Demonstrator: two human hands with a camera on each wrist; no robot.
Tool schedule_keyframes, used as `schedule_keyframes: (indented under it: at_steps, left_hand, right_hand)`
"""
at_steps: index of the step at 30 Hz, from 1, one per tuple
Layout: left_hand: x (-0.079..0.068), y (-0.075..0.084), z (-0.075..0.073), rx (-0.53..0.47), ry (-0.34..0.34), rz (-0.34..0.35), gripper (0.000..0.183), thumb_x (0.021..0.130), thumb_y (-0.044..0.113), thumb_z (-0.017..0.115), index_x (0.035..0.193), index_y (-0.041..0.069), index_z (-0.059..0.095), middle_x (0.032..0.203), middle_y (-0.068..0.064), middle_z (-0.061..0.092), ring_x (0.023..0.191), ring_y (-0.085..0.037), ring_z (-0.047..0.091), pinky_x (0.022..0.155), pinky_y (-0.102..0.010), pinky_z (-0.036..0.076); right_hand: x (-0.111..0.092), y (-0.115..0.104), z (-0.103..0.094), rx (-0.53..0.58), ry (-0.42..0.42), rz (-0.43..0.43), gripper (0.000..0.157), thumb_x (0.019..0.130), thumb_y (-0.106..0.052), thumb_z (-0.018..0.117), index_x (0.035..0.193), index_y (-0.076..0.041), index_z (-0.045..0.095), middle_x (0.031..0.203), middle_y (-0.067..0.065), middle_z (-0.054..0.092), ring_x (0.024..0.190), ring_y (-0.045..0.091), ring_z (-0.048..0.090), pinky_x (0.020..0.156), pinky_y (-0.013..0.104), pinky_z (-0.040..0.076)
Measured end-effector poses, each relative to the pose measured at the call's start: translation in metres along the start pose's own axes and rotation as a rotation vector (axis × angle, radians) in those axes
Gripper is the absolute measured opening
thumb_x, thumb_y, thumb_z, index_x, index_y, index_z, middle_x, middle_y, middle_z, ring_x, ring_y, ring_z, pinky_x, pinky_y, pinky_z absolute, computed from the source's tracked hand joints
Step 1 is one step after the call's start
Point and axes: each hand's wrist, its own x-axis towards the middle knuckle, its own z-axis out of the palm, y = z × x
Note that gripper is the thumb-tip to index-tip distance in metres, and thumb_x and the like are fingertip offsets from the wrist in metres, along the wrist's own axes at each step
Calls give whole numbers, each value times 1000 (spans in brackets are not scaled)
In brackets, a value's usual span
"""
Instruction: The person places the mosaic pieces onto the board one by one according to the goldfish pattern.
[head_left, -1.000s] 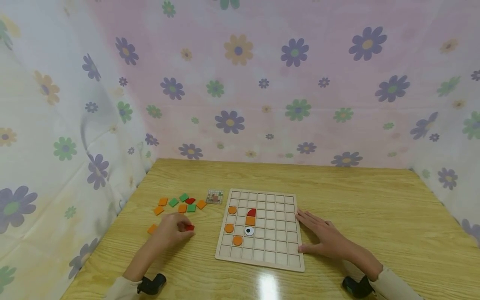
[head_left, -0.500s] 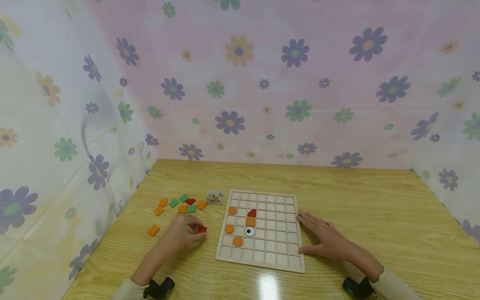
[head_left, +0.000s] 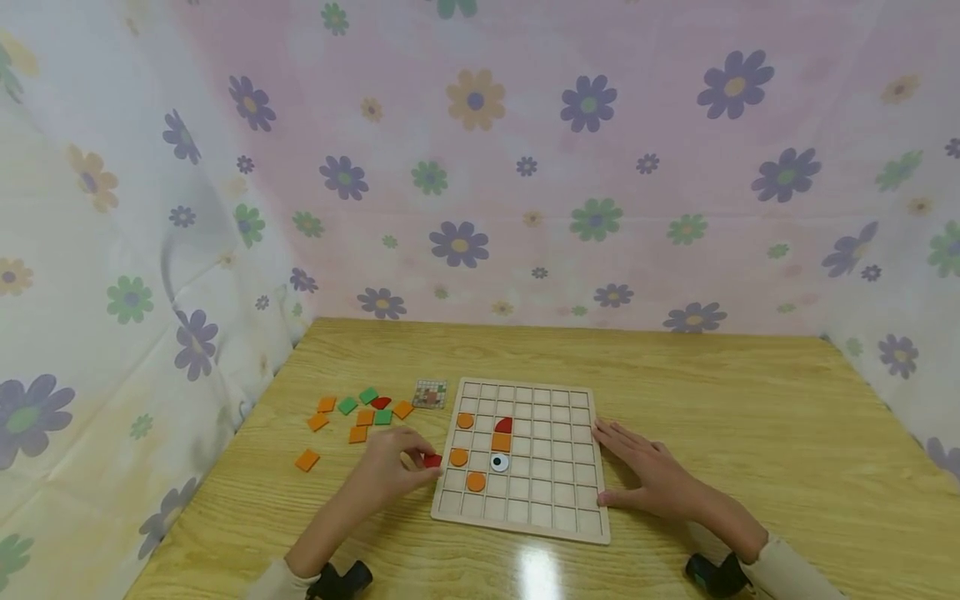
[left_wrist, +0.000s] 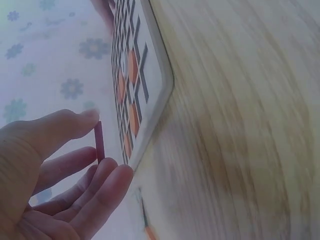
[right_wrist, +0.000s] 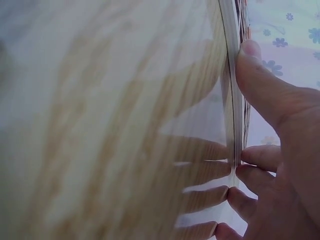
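Note:
My left hand (head_left: 392, 467) pinches a thin red tile (head_left: 432, 460) between thumb and fingertips, right at the left edge of a wooden grid board (head_left: 536, 492). The left wrist view shows the red tile (left_wrist: 99, 142) edge-on, with the board's corner beyond it. On the board lie several orange round tiles (head_left: 476, 482), an orange square (head_left: 501, 442), a red quarter-round tile (head_left: 504, 426) and a white eye tile (head_left: 499, 462). My right hand (head_left: 654, 472) rests along the board's right edge with fingers extended; the right wrist view shows its thumb and fingertips touching that edge.
Left of the board, several loose orange squares (head_left: 307, 460), green squares (head_left: 347, 405) and a red piece (head_left: 381, 402) lie scattered on the wooden table (head_left: 712, 375). A small patterned card (head_left: 430, 394) lies by the board's upper left corner. Flowered cloth (head_left: 525, 275) hangs behind the table.
My left hand has moved right with the red tile, from beside the loose pieces to the board's left edge. Orange squares it covered now show. The right hand stays put.

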Motion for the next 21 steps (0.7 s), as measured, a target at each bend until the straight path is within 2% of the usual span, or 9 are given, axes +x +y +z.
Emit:
schedule_keyframes:
  at_steps: [6,12,21]
  left_hand:
    - [2,9,13,-36,-26,-13,14,73,10,81,83,6,73,82,0,63,68,-12,60,58,-22,51]
    - [5,21,25,-76,-50,35,16,73,8,81,83,1,72,81,-4,64,68,-15,61,59,-25,52]
    - [15,36,40,-36,-87,11,15,73,11,82,80,3,73,79,0,63,69,-11,56,60,-20,48]
  right_hand:
    - [-2,-3,-3,6,-23,9,90,80,-55,66,145,-2,35,149,18,31,134,44,28,88,65,32]
    - [-1,-3,-3,8,-32,7,91,80,-55,66,145,-1,34,149,19,31,134,44,28,88,66,31]
    - [0,2,1,5,-29,9,91,80,-57,65,146,-3,34,150,17,30,135,41,27,89,68,29]
